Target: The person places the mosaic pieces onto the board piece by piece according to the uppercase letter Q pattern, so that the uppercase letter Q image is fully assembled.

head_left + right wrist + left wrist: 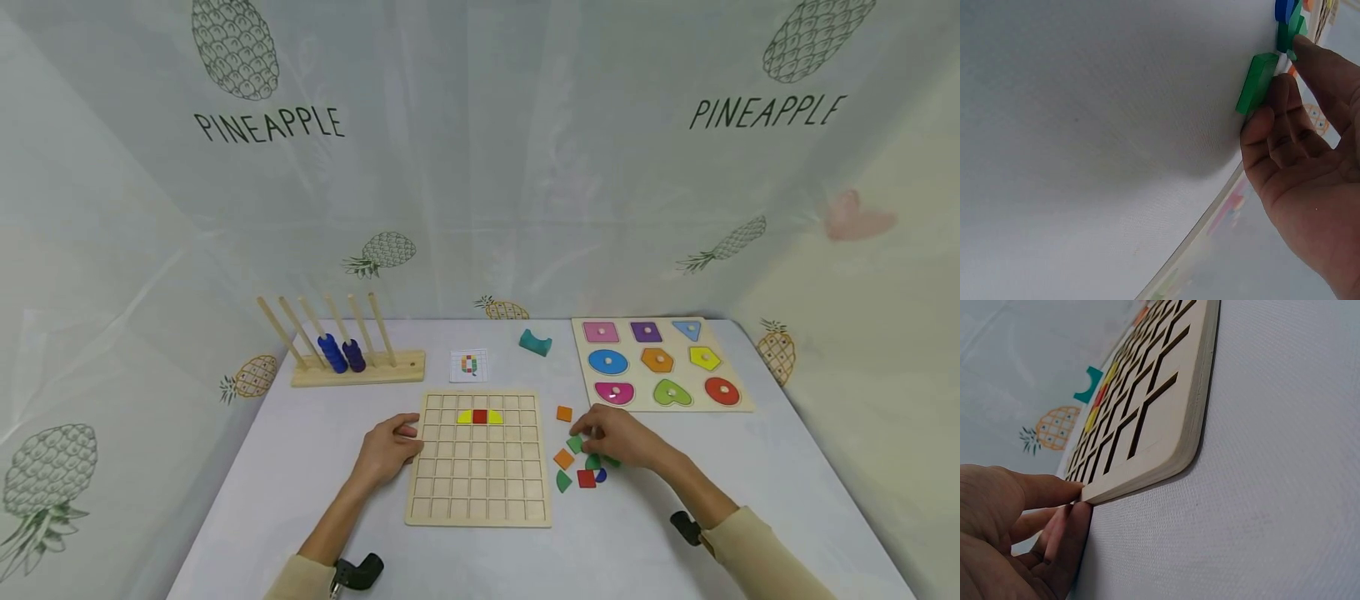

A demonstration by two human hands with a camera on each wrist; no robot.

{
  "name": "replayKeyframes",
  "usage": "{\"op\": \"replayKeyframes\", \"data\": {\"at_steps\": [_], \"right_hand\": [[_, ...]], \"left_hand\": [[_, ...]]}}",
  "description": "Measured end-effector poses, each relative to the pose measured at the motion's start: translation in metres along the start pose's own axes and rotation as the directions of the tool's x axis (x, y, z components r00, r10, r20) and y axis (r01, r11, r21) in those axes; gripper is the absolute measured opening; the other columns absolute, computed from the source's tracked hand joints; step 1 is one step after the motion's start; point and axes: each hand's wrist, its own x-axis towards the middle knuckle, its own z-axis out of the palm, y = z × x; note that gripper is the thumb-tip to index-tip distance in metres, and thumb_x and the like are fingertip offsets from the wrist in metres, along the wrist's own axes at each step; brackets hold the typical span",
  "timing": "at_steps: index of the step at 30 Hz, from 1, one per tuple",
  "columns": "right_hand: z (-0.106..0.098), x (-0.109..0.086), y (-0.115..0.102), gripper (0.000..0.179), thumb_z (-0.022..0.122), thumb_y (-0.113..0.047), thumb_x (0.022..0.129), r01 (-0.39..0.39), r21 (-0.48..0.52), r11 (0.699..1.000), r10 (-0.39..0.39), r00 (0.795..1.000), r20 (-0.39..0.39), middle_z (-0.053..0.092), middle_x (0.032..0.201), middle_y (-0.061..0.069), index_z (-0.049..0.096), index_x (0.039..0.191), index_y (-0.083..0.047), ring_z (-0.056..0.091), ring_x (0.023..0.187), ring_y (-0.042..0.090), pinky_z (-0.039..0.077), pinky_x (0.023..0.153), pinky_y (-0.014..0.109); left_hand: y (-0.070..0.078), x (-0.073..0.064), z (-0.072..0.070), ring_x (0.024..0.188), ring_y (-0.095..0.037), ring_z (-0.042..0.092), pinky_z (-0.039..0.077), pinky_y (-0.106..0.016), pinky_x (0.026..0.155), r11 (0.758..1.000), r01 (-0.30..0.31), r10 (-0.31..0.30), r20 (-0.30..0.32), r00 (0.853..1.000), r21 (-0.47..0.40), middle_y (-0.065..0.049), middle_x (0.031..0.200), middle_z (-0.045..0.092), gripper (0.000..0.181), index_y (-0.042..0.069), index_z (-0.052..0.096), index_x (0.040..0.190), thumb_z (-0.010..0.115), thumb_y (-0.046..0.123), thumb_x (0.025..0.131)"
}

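Note:
A wooden grid board (pixel 480 517) lies on the table, with a red square (pixel 480 417) between two yellow quarter-round pieces (pixel 495 417) in an upper row. My left hand (pixel 390 450) rests at the board's left edge. Its extended fingertips (pixel 1075 490) touch the rim in the left wrist view. To the right of the board, my right hand (pixel 622 435) pinches a green square piece (pixel 575 444) between thumb and index finger. Under and beside that hand lie more green pieces (pixel 593 462). One green block (pixel 1257 84) shows close to the curled fingers in the right wrist view.
Orange squares (pixel 563 459), another red square (pixel 587 479) and a blue piece (pixel 602 475) lie near the right hand. Behind stand a peg stacker (pixel 360 379), a pattern card (pixel 468 365), a teal curved block (pixel 535 342) and a shape puzzle (pixel 663 404).

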Motion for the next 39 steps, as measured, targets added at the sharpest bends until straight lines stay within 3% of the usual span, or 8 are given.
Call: {"op": "replayKeyframes", "data": {"at_steps": [10, 39], "right_hand": [[0.0003, 0.0014, -0.0004, 0.020, 0.077, -0.014, 0.088, 0.026, -0.044, 0.999, -0.026, 1.000, 0.000, 0.063, 0.094, -0.003, 0.075, 0.107, -0.017, 0.056, 0.084, 0.015, 0.054, 0.065, 0.022], [0.0008, 0.0004, -0.0014, 0.013, 0.076, -0.014, 0.089, 0.011, -0.007, 1.000, -0.010, 1.000, 0.013, 0.060, 0.086, -0.006, 0.067, 0.098, -0.016, 0.057, 0.078, 0.015, 0.054, 0.061, 0.024]], "left_hand": [[-0.0002, 0.0002, -0.0008, 0.086, -0.019, 0.073, 0.060, -0.027, 0.062, 1.000, -0.004, 0.004, 0.002, 1.000, -0.001, -0.009, 0.103, 0.069, 0.050, 0.003, 0.064, 0.132, 0.075, 0.004, 0.084], [0.0000, -0.0002, -0.0009, 0.085, -0.017, 0.072, 0.060, -0.027, 0.062, 1.000, 0.000, 0.000, -0.002, 1.000, 0.007, -0.009, 0.102, 0.068, 0.050, 0.003, 0.064, 0.132, 0.075, 0.004, 0.084]]}}
